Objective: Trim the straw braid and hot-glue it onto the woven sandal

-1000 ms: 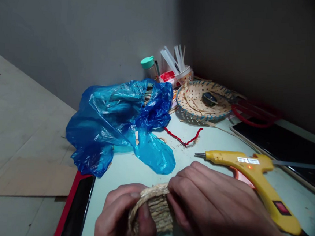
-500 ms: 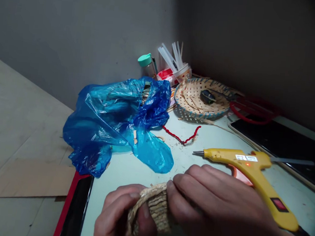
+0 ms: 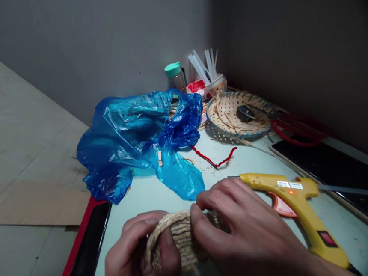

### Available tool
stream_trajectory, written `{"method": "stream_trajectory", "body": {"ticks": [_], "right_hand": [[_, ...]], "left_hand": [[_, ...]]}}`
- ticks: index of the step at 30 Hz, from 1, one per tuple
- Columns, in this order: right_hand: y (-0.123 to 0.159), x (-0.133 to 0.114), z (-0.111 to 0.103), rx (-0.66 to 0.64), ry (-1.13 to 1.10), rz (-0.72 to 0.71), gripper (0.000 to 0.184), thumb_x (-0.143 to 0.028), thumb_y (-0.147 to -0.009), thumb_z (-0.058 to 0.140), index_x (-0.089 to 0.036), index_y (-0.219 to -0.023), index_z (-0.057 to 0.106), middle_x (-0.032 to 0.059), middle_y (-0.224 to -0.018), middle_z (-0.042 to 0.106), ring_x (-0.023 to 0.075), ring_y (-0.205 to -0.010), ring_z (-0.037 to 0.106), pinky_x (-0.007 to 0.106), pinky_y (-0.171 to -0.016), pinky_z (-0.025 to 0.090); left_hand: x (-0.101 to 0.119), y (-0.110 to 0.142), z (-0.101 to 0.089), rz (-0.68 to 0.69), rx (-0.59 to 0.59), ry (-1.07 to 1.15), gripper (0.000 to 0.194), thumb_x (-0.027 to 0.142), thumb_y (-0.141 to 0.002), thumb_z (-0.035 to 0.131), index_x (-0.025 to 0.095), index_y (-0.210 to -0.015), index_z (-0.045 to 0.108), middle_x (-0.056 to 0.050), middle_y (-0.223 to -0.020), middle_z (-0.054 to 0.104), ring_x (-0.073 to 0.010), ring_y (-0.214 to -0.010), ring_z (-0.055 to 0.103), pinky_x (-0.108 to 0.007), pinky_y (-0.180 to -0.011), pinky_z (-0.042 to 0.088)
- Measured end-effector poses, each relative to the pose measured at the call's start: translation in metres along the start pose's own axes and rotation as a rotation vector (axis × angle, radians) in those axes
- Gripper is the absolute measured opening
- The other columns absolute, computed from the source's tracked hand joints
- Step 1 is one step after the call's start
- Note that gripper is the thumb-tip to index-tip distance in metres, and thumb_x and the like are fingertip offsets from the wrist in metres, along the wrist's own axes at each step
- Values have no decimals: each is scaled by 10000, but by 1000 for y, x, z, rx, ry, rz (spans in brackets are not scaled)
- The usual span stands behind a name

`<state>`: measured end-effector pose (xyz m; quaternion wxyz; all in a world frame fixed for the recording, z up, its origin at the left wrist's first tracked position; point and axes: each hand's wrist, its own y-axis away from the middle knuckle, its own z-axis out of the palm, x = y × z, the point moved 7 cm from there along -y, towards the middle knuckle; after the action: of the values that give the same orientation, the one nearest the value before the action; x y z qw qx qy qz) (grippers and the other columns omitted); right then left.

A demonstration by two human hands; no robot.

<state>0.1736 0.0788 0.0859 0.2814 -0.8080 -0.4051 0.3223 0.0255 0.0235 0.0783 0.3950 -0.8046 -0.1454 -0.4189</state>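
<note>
Both my hands grip a small woven straw piece (image 3: 179, 236) low in the view, above the pale table (image 3: 259, 161). My left hand (image 3: 142, 250) is closed round its left rim, thumb pressed on the weave. My right hand (image 3: 246, 233) wraps its fingers over the right side and top. A yellow hot glue gun (image 3: 297, 199) lies on the table just right of my right hand, its nozzle pointing left and a small orange light lit on its body.
A crumpled blue plastic bag (image 3: 139, 138) lies left of centre. Behind stand a round woven tray (image 3: 237, 117), a cup of glue sticks (image 3: 208, 78), a green-capped jar (image 3: 173, 72) and a red cord (image 3: 214, 160). Cardboard (image 3: 36, 204) lies on the floor at left.
My right hand has slid up and leftward over the woven piece, fingers curling further round it. My left hand keeps its grip. The view has shifted slightly.
</note>
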Motion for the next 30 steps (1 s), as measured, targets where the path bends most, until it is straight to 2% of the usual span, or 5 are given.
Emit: {"method": "stream_trajectory", "body": {"ticks": [7, 11, 18, 26, 30], "right_hand": [[8, 4, 10, -63, -228, 28, 225, -83, -928, 458, -172, -1061, 616, 100, -1031, 691, 230, -891, 626, 347, -775, 514], [12, 8, 28, -369, -400, 163, 196, -57, -944, 425, -219, -931, 534, 41, -885, 628, 160, -678, 558, 272, -582, 451], [7, 21, 25, -376, -432, 284, 192, -158, -1048, 329, -234, -916, 446, -6, -796, 561, 153, -668, 507, 297, -633, 411], [-4, 33, 13, -399, -365, 321, 153, -237, -1031, 414, -217, -949, 541, 19, -832, 667, 184, -733, 596, 320, -677, 434], [-7, 32, 10, -399, -346, 293, 140, -250, -1014, 441, -217, -938, 554, 20, -834, 671, 184, -740, 604, 317, -678, 436]], "left_hand": [[-16, -5, -1, -32, 146, 172, 371, 128, -722, 807, 227, -1028, 622, -7, -872, 731, -142, -763, 741, -195, -679, 607], [-31, -7, 11, -238, 23, 285, 303, 252, -866, 753, 259, -1120, 590, -23, -911, 705, -174, -857, 717, -258, -752, 587], [-28, -14, 22, -419, -270, 513, 330, 443, -949, 674, 235, -1197, 613, -57, -1111, 684, -219, -1078, 698, -312, -891, 566], [-7, -53, -51, -217, 165, 524, 152, 265, -849, 814, 245, -854, 663, 32, -871, 692, -142, -883, 716, -275, -926, 608], [9, -57, -71, -97, 112, 276, 131, 317, -804, 863, 240, -828, 760, 43, -773, 747, -109, -711, 704, -186, -723, 562]]}}
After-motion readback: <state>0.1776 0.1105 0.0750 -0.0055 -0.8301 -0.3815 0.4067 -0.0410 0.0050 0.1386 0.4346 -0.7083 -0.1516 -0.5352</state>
